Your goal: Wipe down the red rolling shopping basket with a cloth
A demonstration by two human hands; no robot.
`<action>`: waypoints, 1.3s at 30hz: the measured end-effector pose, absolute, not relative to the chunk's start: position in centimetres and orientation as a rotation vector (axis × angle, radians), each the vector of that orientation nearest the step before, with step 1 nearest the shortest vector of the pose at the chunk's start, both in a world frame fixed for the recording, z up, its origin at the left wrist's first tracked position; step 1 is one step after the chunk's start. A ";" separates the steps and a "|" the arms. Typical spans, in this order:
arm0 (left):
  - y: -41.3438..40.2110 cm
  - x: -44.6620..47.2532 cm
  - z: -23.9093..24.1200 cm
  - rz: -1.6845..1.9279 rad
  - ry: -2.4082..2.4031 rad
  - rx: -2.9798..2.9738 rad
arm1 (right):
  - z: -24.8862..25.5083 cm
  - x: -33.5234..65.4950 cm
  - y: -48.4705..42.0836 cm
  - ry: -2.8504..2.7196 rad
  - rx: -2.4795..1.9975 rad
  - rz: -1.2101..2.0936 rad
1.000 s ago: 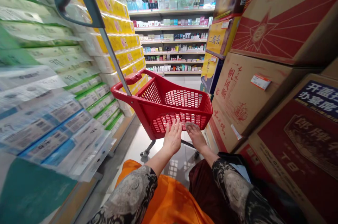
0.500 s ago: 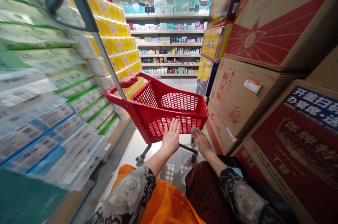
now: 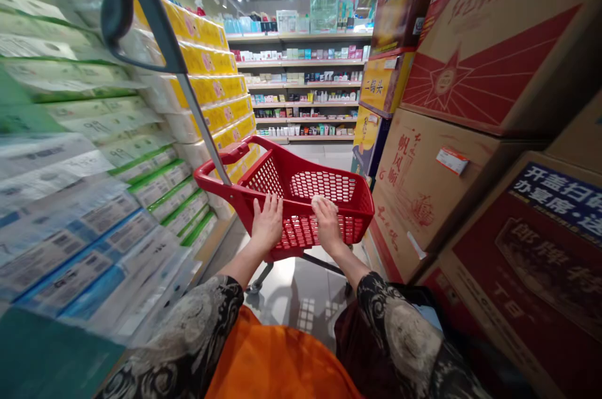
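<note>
A small red shopping cart [image 3: 249,195] with perforated sides stands sideways in front of me. My left hand [image 3: 267,223] lies against its near side, fingers stretched out and holding nothing. Under the fingers of my right hand [image 3: 328,226] is a crumpled whitish cloth [image 3: 323,203], pressed on the cart's near top rim. I see no goods through the open top of the basket. From the handle end a metal pole rises to a grey looped grip [image 3: 141,29].
Stacked paper packs in green and white [image 3: 160,179] line the left side, with yellow packs [image 3: 211,60] behind. Cardboard cartons [image 3: 418,173] rise close on the right. Shelves of small products [image 3: 301,63] stand at the back. A dark container [image 3: 418,295] sits low beside my right arm.
My left hand has moved left along the cart's side. My right hand has risen with the cloth from low by the wheel to the near top rim.
</note>
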State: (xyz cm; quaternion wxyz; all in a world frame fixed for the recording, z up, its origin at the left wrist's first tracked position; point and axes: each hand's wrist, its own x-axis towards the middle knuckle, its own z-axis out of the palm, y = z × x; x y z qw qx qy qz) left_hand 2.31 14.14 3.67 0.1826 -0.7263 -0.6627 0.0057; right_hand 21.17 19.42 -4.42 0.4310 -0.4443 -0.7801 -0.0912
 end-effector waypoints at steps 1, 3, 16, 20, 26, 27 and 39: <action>14.1 2.3 3.8 0.024 -1.863 -2.061 | -4.4 20.4 19.3 -1.981 -1.088 -0.224; 14.0 2.4 4.4 0.036 -1.855 -2.091 | -4.5 20.9 19.3 -2.007 -1.120 -0.244; 13.2 5.6 5.6 -0.018 -1.923 -2.192 | -3.0 26.0 21.6 -2.000 -1.366 -0.228; 12.9 4.8 6.2 -0.104 -1.868 -2.230 | -2.0 19.9 20.7 -2.121 -1.050 -0.152; 12.8 1.6 7.2 -0.136 -1.923 -2.097 | -3.8 23.9 21.8 -1.926 -1.183 -0.142; 12.8 1.5 7.3 -0.140 -1.914 -2.104 | -4.0 24.5 22.1 -1.878 -1.232 -0.146; 11.9 1.3 7.8 -0.312 -1.834 -2.149 | -0.6 12.9 20.0 -2.007 -0.874 0.041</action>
